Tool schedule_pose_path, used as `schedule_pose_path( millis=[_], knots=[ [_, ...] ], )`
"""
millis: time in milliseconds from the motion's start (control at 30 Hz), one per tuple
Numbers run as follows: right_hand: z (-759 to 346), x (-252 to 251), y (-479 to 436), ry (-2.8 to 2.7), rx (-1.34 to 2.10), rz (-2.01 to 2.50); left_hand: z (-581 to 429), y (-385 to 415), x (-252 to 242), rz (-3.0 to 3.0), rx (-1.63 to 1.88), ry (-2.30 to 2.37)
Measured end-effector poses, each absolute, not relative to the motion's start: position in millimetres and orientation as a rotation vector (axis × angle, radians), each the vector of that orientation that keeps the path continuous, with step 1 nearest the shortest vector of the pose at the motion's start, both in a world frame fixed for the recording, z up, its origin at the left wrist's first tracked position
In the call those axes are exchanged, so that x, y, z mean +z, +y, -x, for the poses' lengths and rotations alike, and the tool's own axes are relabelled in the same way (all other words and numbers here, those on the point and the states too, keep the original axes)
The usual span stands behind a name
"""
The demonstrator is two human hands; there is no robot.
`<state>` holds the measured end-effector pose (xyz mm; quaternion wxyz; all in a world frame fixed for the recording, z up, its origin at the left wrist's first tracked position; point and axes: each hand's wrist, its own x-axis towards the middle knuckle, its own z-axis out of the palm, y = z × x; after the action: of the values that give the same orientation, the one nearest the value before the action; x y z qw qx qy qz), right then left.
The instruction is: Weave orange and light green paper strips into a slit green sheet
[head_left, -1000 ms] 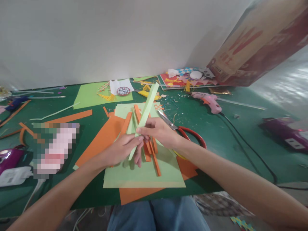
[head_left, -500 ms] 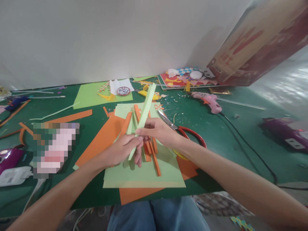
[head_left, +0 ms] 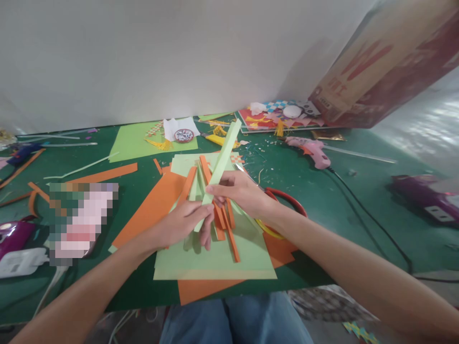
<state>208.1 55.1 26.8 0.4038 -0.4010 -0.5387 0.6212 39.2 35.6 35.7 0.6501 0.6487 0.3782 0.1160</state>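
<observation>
A pale green paper strip [head_left: 225, 155] is held up at a slant between both hands. My left hand [head_left: 186, 220] pinches it near its lower end, thumb on top. Higher up, my right hand [head_left: 238, 191] grips the same strip between thumb and fingers. Under the hands, several orange paper strips [head_left: 232, 241] and green ones lie on a stack of light green paper sheets [head_left: 215, 267]. Scissors with red and yellow handles [head_left: 287, 197] rest just right of my right hand, partly covered by its wrist. Orange paper [head_left: 150, 210] sticks out left of the stack.
A pink glue gun [head_left: 311, 150] lies at the right with its black cord trailing forward. Purple devices [head_left: 426, 196] sit at both sides. A blurred-out pink object [head_left: 82, 220] and a white charger [head_left: 23, 263] are at left. Behind are a yellow cutter [head_left: 218, 139] and a paper bag [head_left: 383, 67].
The green strip has shifted slightly up and to the right in my hands. My right hand has moved a little upward along with it, while my left hand stays nearly in place.
</observation>
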Motion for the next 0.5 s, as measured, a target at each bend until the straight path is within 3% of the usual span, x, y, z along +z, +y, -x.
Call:
schedule_pose_path(
  millis=[500],
  knots=[
    [-207.0,24.1,54.6,-1.417,1.621,0.974,-38.8,37.2,34.8,-1.486,0.297,0.838]
  ],
)
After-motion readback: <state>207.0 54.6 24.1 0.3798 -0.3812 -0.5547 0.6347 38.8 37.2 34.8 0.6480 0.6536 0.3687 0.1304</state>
